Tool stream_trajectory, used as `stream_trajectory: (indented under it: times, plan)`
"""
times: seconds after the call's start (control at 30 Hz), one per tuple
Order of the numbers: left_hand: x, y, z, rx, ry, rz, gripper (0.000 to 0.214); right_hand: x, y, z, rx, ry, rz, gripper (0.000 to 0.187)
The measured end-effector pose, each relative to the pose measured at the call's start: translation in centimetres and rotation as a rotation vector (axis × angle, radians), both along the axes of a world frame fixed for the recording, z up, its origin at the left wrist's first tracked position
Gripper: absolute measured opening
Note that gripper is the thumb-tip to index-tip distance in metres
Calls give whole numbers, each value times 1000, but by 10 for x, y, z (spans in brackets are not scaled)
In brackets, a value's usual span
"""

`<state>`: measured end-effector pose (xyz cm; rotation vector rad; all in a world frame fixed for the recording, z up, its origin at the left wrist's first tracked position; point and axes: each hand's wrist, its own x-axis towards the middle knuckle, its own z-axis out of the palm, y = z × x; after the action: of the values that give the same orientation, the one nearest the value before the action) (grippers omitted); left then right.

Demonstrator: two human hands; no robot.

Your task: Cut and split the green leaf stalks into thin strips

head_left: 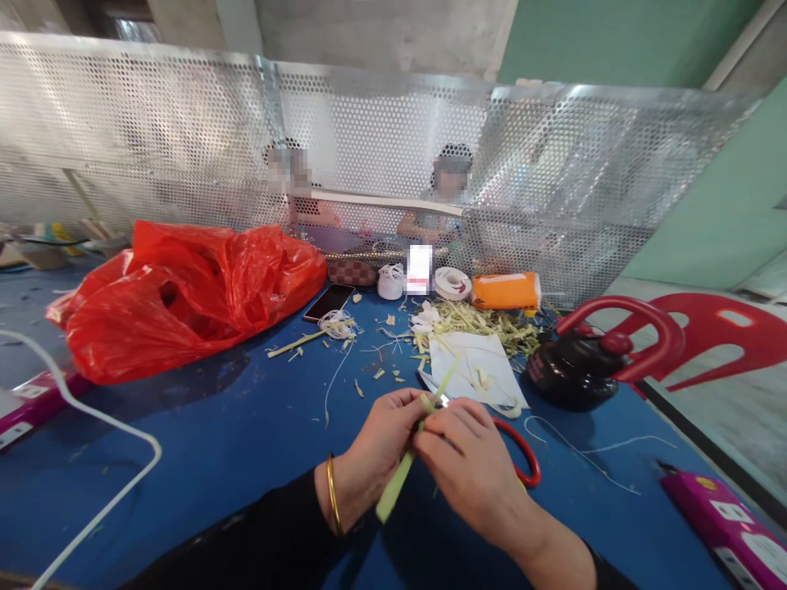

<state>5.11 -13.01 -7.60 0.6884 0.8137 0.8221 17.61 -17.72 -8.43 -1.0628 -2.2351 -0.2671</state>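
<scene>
A pale green plant strip (397, 488) runs slantwise between my hands, its narrow end pointing away and its wider end toward me. My left hand (384, 430), with a gold bangle at the wrist, pinches it between thumb and fingers. My right hand (470, 459) is closed on the same strip just beside the left fingertips. Red-handled scissors (529, 459) show past the right hand, which hides most of them; I cannot tell whether it touches them. Beyond the fingers, a white sheet (476, 356) bears peeled scraps.
On the blue table (246, 442) are a red plastic bag (202, 295), a phone (330, 302), a ribbon spool (452, 283), an orange pack (507, 291), plant trimmings (510, 326), a dark kettle (571, 369) and a purple box (719, 516). People sit behind a perforated metal screen (381, 123).
</scene>
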Motion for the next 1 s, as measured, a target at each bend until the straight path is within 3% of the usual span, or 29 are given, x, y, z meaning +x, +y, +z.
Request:
stream_trajectory:
  times: [0.13, 0.27, 0.37, 0.47, 0.67, 0.87, 1.0]
  plan:
    - [-2, 0, 5, 25, 83, -13, 14, 8, 2, 5, -110, 459, -174, 10]
    - [-1, -2, 11, 42, 130, -54, 8, 10, 9, 2, -471, 878, -367, 21]
    - [-1, -2, 12, 48, 148, -67, 11, 9, 13, -3, -722, 1119, -348, 27]
    - [-2, -1, 12, 81, 136, -76, 13, 7, 16, -6, -800, 1258, -292, 26]
    - [-4, -2, 15, 137, 69, -91, 16, 7, 17, -7, -787, 1326, -264, 25]
    - [-2, -2, 15, 163, 145, -68, 23, 6, 19, -6, -809, 1306, -309, 28]
    - [-3, 3, 13, 137, 163, 34, 21, 6, 16, -3, -817, 1098, -316, 34]
